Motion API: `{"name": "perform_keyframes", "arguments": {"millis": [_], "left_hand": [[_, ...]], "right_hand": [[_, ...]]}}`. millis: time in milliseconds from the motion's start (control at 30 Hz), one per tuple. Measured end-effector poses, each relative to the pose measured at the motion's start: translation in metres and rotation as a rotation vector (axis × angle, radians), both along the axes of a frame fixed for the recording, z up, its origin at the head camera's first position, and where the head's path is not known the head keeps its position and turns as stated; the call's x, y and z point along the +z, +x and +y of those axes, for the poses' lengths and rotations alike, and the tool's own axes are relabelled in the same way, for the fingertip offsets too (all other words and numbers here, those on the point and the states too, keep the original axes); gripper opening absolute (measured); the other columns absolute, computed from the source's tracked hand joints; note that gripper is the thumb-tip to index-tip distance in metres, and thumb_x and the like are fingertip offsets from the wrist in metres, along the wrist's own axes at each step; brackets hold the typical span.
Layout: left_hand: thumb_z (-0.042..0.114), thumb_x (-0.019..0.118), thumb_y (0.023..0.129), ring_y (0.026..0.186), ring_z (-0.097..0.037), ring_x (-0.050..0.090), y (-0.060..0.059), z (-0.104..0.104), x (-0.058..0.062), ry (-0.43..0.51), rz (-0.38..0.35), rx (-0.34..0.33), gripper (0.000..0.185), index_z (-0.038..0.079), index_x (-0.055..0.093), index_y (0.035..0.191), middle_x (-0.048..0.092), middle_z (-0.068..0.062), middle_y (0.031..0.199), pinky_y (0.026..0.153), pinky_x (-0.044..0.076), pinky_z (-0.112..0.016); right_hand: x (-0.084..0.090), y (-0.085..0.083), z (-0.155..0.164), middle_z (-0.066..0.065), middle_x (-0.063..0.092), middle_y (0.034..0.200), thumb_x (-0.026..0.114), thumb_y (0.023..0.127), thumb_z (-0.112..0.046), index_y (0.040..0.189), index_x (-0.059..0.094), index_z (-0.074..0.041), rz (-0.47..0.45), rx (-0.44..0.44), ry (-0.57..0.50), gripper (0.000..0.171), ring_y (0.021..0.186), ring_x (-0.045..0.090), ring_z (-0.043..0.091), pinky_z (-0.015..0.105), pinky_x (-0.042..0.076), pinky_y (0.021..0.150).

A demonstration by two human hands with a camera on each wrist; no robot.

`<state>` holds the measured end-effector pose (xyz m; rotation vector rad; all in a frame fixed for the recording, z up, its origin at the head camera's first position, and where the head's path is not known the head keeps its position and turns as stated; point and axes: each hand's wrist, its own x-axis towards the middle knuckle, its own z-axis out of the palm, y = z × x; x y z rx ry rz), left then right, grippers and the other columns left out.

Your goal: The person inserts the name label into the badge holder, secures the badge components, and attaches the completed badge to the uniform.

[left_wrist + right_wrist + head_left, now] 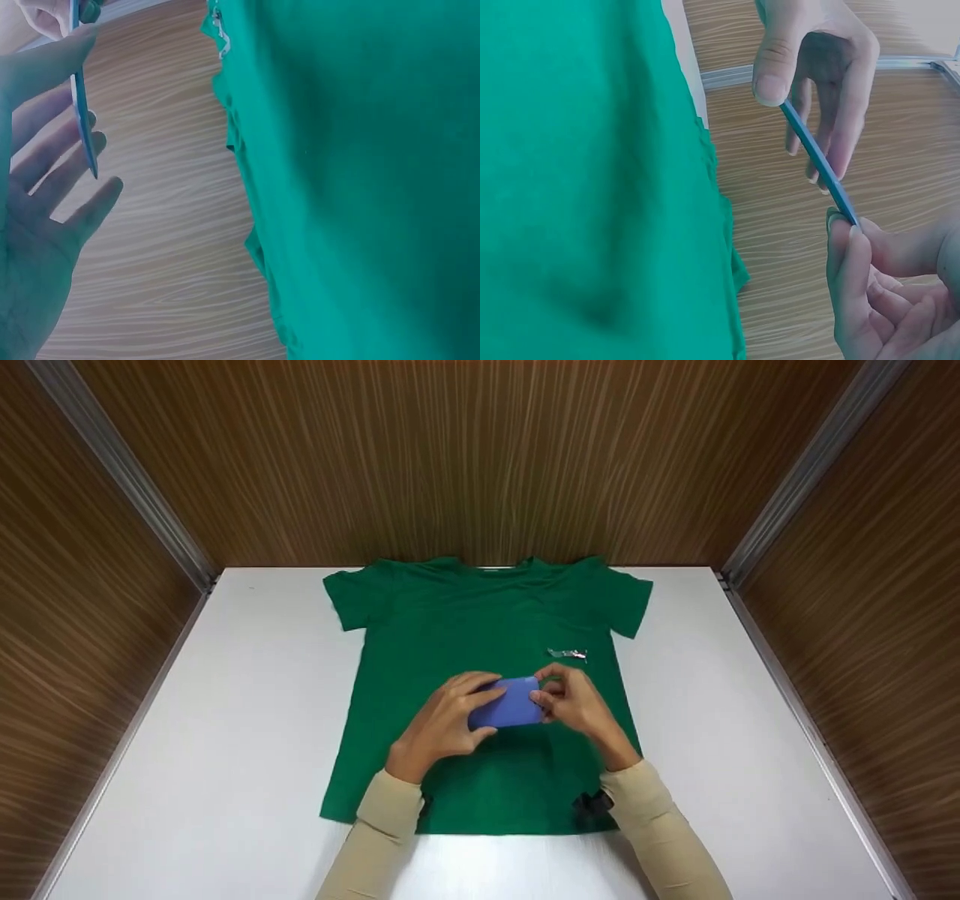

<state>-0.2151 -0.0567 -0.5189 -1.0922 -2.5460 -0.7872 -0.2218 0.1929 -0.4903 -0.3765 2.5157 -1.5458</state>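
A green T-shirt (480,622) lies spread flat on the white table (225,720), collar towards the far wall. Both hands hover above the shirt's middle and hold a thin blue card (511,702) between them. My left hand (480,712) pinches its left end, thumb on one face and fingers on the other. My right hand (551,701) pinches the right end with its fingertips. The right wrist view shows the card (817,161) edge-on, the left hand (802,82) above and the right hand (855,247) below. From the left wrist, the card (84,135) stands against my left hand's fingers (67,161).
A small silvery item (566,653) lies on the shirt's chest, just beyond my right hand. Wood-panelled walls (480,457) close in the table at the back and on both sides. Bare table shows left and right of the shirt.
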Motion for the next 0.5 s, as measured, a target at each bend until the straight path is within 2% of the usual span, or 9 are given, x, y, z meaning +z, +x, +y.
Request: {"name": "perform_keyframes", "arguments": {"millis": [200,367,500], "left_hand": [[0.019,0.086,0.085,0.133,-0.031,0.058,0.001,-0.001,-0.001,0.023,-0.069,-0.022,0.056,0.01,0.067,0.137,0.059,-0.014,0.146,0.111,0.05,-0.048],[0.019,0.086,0.086,0.133,-0.032,0.059,0.0,-0.003,-0.002,0.035,-0.084,-0.017,0.054,0.01,0.068,0.136,0.059,-0.014,0.145,0.11,0.051,-0.049],[0.019,0.086,0.085,0.133,-0.033,0.059,-0.001,-0.006,-0.002,0.047,-0.082,-0.005,0.054,0.01,0.069,0.136,0.06,-0.014,0.145,0.11,0.051,-0.051]], "right_hand": [[-0.004,-0.002,0.0,0.027,0.076,0.099,0.062,0.102,-0.005,0.123,0.06,0.006,-0.007,0.021,0.014,0.024,0.073,0.073,0.018,0.024,0.06,0.062],[-0.004,-0.005,0.003,0.027,0.075,0.103,0.062,0.103,-0.012,0.126,0.061,0.005,-0.018,0.044,0.025,0.028,0.079,0.077,0.025,0.033,0.064,0.068],[-0.003,-0.01,0.01,0.027,0.074,0.105,0.061,0.104,-0.015,0.124,0.062,0.005,0.022,0.039,0.031,0.028,0.082,0.076,0.033,0.039,0.064,0.069]]}}
